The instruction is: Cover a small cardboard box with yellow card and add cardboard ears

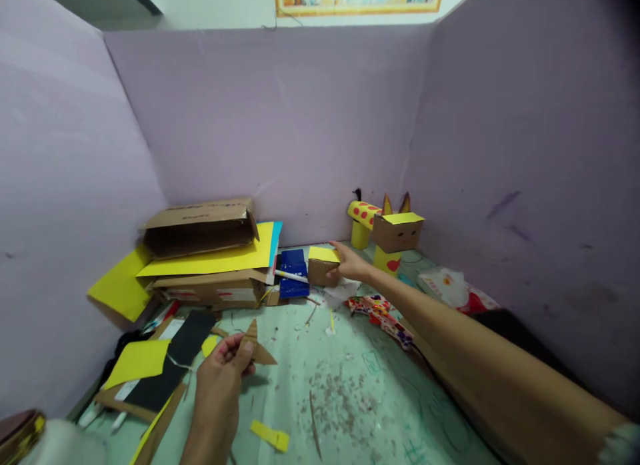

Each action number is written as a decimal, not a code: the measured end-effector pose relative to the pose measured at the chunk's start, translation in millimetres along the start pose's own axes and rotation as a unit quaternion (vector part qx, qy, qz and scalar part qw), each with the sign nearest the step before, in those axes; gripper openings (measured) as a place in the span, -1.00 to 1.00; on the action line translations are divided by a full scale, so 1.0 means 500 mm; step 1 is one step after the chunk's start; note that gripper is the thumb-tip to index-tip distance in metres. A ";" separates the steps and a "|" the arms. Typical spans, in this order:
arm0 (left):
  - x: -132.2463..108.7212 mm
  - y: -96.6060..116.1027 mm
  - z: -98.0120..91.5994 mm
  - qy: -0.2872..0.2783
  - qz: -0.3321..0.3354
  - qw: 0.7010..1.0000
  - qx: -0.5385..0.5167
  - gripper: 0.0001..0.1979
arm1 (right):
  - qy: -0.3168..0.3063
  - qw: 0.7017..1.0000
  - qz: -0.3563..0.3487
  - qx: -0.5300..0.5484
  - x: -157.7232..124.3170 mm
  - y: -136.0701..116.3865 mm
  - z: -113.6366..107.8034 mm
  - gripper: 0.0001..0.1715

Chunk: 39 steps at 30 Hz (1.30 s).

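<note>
My left hand [227, 372] pinches pointed brown cardboard pieces [260, 352], their tips spreading to the right of the fingers. Farther off, my right hand [350, 262] is on the right side of a small cardboard box [321, 272] with a yellow top, thumb and fingers at its edge. Right of that hand stands a cardboard animal figure [399, 233] with pointed ears, a drawn face and a yellow tube body with red spots. A flower-patterned glue gun [380, 318] with a black cord lies below my right forearm.
At the left back, an open carton [200, 228] rests on yellow sheets [215, 260] and another box. A blue packet [294, 273] and a white pen lie beside them. Black card [185, 358], yellow scraps [270, 435] and crumbs lie on the green tabletop [290, 385]. Pale purple panels [280, 118] enclose it.
</note>
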<state>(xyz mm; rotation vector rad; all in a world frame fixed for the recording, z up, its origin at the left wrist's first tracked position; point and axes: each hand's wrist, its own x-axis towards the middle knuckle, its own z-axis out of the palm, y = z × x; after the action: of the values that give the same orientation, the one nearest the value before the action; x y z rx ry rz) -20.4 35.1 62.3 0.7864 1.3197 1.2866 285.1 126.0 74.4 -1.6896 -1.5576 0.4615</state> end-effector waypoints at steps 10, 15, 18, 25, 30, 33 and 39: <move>-0.003 -0.003 0.001 -0.021 0.010 1.000 0.017 -0.59 | -0.027 0.999 -0.009 -0.038 0.013 0.012 -0.022 -0.62; -0.012 0.004 0.004 -0.026 -0.001 1.000 -0.004 -0.70 | -0.038 0.999 -0.006 -0.019 -0.001 -0.019 -0.015 0.05; -0.022 0.011 0.010 -0.026 -0.045 0.997 -0.057 -0.80 | 0.005 1.000 0.011 -0.005 -0.040 -0.060 -0.035 0.21; -0.078 0.000 0.045 -0.074 -0.096 0.986 -0.111 -0.87 | -0.013 0.929 0.101 0.355 -0.331 -0.158 0.034 -0.39; -0.134 -0.039 0.075 -0.138 -0.101 0.977 -0.125 -0.74 | -0.103 0.828 0.212 0.509 -0.435 -0.157 0.126 -0.51; -0.146 -0.054 0.080 -0.174 -0.115 0.974 -0.086 -0.66 | -0.066 0.837 0.192 0.508 -0.423 -0.142 0.119 -0.66; -0.137 -0.048 0.071 -0.191 -0.083 0.978 0.023 -0.71 | 0.004 0.879 0.192 0.436 -0.390 -0.123 0.086 -0.77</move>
<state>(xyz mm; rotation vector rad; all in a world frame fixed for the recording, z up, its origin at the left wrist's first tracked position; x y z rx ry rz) 32.6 -26.2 61.7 0.8856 1.0811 0.9197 177.1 -50.8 47.1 -1.2360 -0.7672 1.1559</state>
